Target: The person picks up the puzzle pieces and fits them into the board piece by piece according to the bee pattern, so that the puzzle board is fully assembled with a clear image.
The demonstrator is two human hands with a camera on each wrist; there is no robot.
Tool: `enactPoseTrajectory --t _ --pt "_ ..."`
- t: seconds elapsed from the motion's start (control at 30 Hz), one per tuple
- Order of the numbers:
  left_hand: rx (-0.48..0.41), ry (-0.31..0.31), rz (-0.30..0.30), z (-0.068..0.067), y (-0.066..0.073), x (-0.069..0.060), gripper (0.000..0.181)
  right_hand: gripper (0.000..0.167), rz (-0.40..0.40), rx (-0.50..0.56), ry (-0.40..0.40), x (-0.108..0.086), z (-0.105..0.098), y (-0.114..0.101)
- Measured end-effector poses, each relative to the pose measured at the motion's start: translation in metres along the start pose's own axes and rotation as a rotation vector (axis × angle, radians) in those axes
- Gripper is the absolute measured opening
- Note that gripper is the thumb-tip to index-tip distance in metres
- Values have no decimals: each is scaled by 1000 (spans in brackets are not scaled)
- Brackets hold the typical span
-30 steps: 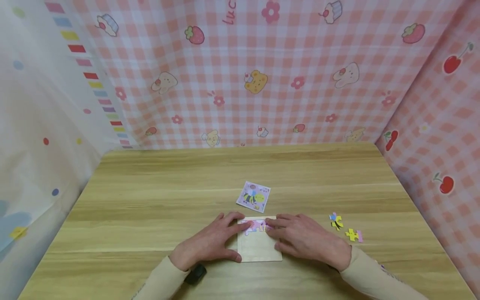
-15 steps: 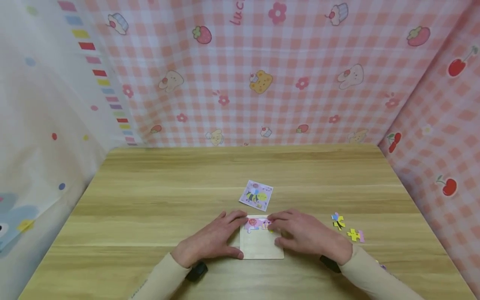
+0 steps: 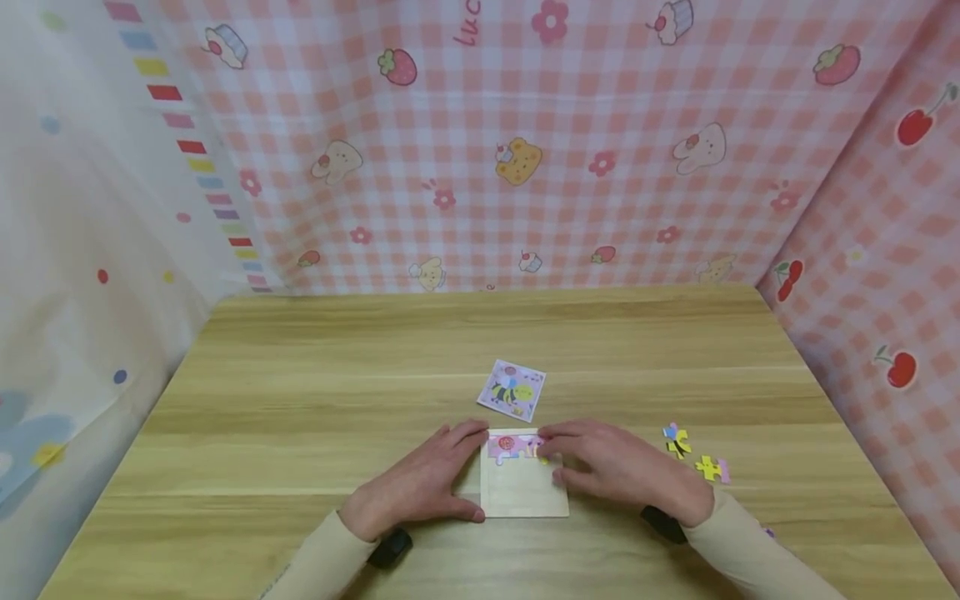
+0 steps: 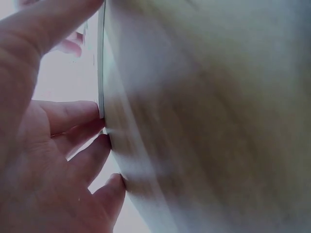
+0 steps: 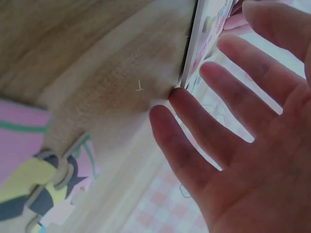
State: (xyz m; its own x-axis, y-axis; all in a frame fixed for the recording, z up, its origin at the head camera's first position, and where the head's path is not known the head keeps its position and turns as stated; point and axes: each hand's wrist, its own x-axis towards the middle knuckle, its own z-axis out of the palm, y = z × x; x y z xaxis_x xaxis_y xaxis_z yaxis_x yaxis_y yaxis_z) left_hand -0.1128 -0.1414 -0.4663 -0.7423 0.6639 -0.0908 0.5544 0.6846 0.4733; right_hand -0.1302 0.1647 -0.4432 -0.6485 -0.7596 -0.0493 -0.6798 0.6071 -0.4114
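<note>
In the head view, a square pale wooden puzzle tray (image 3: 525, 493) lies near the table's front. Joined pink jigsaw pieces (image 3: 507, 446) fill part of its top row. My left hand (image 3: 420, 479) rests along the tray's left side, thumb by the near corner and a finger by the far one. Its fingertips (image 4: 99, 109) touch the edge in the left wrist view. Over the right side, my right hand (image 3: 626, 467) has its fingers spread, covering part of the row. Those fingers look fairly straight in the right wrist view, some touching the tray's edge (image 5: 192, 46).
A bee picture card (image 3: 513, 390) lies just behind the tray. To the right are loose jigsaw pieces, a bee-striped one (image 3: 677, 441) and a yellow one (image 3: 708, 468). A purple bit (image 3: 768, 532) shows beside the right sleeve. Printed curtains (image 3: 480, 167) stand behind the wooden table (image 3: 337, 375).
My right fingers have drawn back slightly to the right, leaving more of the pink row showing. My left hand keeps its place at the tray. The whole view has shifted a little.
</note>
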Motion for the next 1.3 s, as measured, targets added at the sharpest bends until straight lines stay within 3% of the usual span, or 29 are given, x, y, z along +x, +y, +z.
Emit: enactPoseTrajectory --t 0.13,0.37,0.47,0.63,0.87,1.17,1.3 --pt "30 -4 -4 0 2 -1 97 26 -8 -3 72 -1 -2 -1" --pt "34 -5 -12 -2 3 0 96 11 -93 -83 288 -6 -6 -1" --pt "29 -7 -10 -2 3 0 96 9 -95 -112 346 -12 -10 0" --pt "15 -8 -4 -2 3 -1 95 13 -19 -118 402 -22 -17 4" --pt "8 -17 -11 -1 3 0 94 15 66 -45 437 -35 -28 10" --pt "3 -20 -16 0 3 0 94 24 22 -84 563 -49 -37 24" --pt "3 -21 -19 0 3 0 94 27 38 -84 590 -54 -40 29"
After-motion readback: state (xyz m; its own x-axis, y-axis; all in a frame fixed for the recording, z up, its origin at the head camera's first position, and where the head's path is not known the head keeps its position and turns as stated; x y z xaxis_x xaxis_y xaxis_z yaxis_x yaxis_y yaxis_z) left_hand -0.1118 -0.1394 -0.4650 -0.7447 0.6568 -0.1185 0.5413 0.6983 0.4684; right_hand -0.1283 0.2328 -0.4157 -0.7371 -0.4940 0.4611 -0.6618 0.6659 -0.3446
